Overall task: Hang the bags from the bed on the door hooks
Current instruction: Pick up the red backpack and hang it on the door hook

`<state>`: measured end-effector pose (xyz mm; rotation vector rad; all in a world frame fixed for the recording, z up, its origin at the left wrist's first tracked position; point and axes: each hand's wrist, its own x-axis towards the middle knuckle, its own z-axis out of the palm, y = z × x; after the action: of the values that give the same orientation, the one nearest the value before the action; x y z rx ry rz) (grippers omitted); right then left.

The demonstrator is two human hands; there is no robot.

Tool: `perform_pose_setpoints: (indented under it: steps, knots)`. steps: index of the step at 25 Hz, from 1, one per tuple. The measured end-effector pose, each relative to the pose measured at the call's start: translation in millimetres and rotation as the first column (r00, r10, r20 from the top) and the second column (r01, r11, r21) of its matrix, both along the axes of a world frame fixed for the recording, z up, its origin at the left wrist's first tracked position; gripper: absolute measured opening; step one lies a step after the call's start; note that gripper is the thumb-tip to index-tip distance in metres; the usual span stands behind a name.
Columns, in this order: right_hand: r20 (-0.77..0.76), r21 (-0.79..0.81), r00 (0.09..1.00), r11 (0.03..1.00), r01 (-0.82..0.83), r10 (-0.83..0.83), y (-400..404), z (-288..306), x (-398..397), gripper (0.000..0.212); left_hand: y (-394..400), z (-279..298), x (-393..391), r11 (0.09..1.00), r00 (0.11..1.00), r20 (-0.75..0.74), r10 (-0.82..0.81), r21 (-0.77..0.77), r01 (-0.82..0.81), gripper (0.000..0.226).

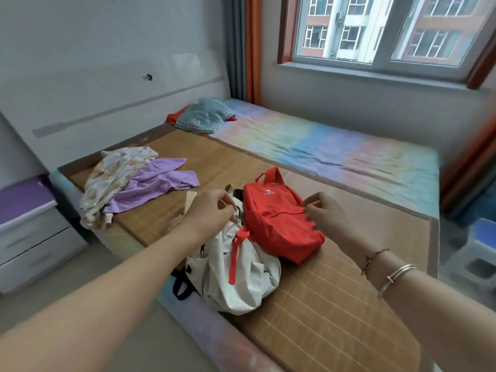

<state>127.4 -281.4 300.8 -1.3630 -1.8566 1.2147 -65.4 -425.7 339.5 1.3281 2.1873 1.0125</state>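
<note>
Both bare forearms are reaching in from the near edge, the right one wearing two thin metal bangles (394, 275) and a slim cord. The left hand (212, 210) is pinching the soft, crumpled top of the cream bag (241, 280), its grip closed on a fold of fabric. The right hand (324, 213) is hovering at the red backpack (279, 218), fingers curled together at its edge; whether that grip is actually clamping the cloth I cannot tell. The cream bag is slumping in loose wrinkles at the bed's near edge, a black strap (178, 285) looping off its side. The red backpack is lying flat and boxy, overlapping the cream one, smooth nylon with a small white logo. Both are resting on the woven bamboo mat (322, 312), ribbed in straight lines. Further left, a lilac garment (158, 183) and a pale floral cloth (112, 178) are lying rumpled together. Beyond, a pastel rainbow sheet (335, 154) is stretching away, a teal pillow (204, 115) sitting at the glossy headboard (107, 84).
</note>
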Motion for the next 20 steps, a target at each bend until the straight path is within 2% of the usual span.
perform_pose_setpoints:
  steps: [4, 9, 15, 17, 20]
  knots:
    - [0.098, -0.111, 0.995, 0.994, -0.013, 0.024, 100.8, -71.8, -35.1, 0.013, 105.3, -68.1, -33.2, 0.987, 0.99, 0.114, 0.084, -0.147, -0.067, 0.016]
    - [0.244, -0.149, 0.97, 0.989, 0.02, 0.017, 217.8, -161.9, -66.8, 0.018, 223.2, -163.4, -70.0, 0.945, 0.964, 0.185, 0.19, -0.299, -0.128, 0.006]
    - [0.336, -0.17, 0.942, 0.982, 0.084, -0.022, 329.4, -261.6, -84.3, 0.035, 317.2, -274.2, -101.6, 0.855, 0.925, 0.207, 0.319, -0.483, -0.187, 0.042]
    - [0.342, -0.185, 0.94, 0.979, 0.083, -0.015, 350.4, -288.4, -84.5, 0.045, 334.0, -302.3, -108.2, 0.837, 0.883, 0.276, 0.379, -0.509, -0.2, 0.052]
    - [0.418, -0.22, 0.908, 0.971, 0.094, 0.007, 367.9, -329.9, -80.1, 0.056, 353.0, -344.7, -111.8, 0.817, 0.793, 0.383, 0.473, -0.527, -0.233, 0.079]
